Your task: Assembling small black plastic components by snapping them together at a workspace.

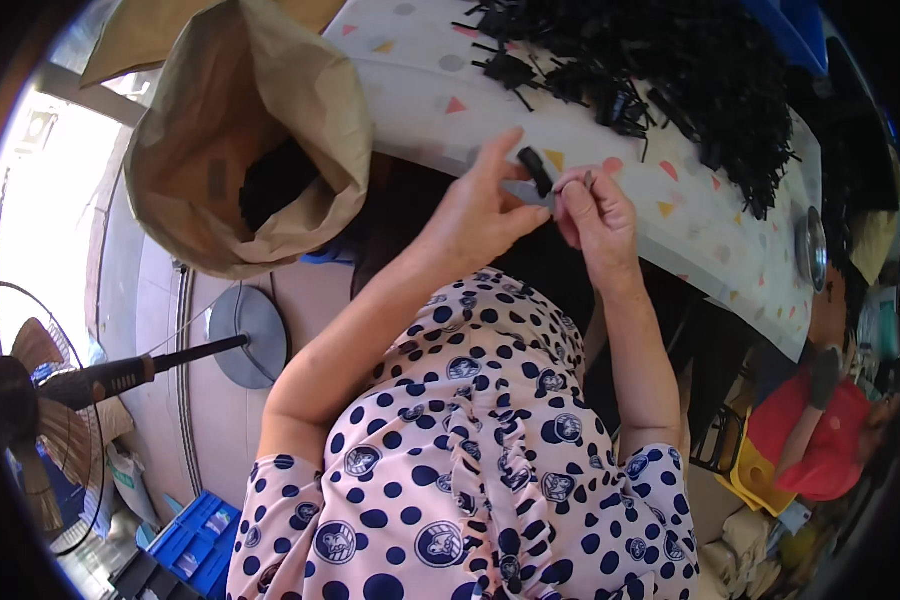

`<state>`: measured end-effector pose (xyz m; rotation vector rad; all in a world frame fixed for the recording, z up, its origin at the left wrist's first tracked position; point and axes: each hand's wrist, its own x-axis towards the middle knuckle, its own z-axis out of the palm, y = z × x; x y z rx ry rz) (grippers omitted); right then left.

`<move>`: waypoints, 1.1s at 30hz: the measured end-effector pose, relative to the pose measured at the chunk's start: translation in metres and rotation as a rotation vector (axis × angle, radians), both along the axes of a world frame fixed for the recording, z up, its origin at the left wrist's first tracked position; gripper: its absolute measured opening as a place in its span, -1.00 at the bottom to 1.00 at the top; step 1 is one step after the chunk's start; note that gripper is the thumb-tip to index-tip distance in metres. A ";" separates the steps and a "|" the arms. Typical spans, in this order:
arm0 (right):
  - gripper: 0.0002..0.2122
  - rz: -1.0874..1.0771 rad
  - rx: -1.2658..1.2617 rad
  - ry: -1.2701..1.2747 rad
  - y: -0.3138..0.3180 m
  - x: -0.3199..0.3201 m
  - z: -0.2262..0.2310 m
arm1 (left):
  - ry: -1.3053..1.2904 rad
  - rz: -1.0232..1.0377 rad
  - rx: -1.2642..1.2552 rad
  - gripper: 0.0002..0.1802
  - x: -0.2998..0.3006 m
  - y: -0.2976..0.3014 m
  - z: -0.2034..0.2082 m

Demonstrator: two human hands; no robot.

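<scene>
A white tabletop covering with coloured triangles (420, 75) spans the upper frame. At upper left, a tall, open brown paper bag (185, 120) contains a dark black mass (278, 185), perhaps finished pieces. At upper right lies a large heap of thin black strips and tubes (670, 70), so much work seems left. Near the frame's centre are 2 bare hands: the left hand (470, 210) has its fingers spread, and whether they touch anything I cannot tell; the right hand (605, 220) has its fingers pinched, apparently on 1 short, glossy black tubular piece (535, 171). That piece tilts between both hands, its details blurred.
</scene>
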<state>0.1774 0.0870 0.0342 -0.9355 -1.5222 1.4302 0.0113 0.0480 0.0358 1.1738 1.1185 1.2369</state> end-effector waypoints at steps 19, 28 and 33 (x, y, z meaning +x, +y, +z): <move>-0.80 0.119 -0.015 -0.192 -0.028 -0.025 -0.020 | 0.104 0.036 -0.111 -0.72 -0.011 -0.021 -0.018; -0.82 0.107 0.007 -0.273 -0.031 -0.027 -0.021 | 0.480 0.039 0.021 -0.72 -0.006 -0.022 -0.017; -0.83 0.040 -0.012 -0.284 -0.032 -0.034 -0.036 | 0.781 0.100 0.163 -0.66 -0.005 -0.020 -0.017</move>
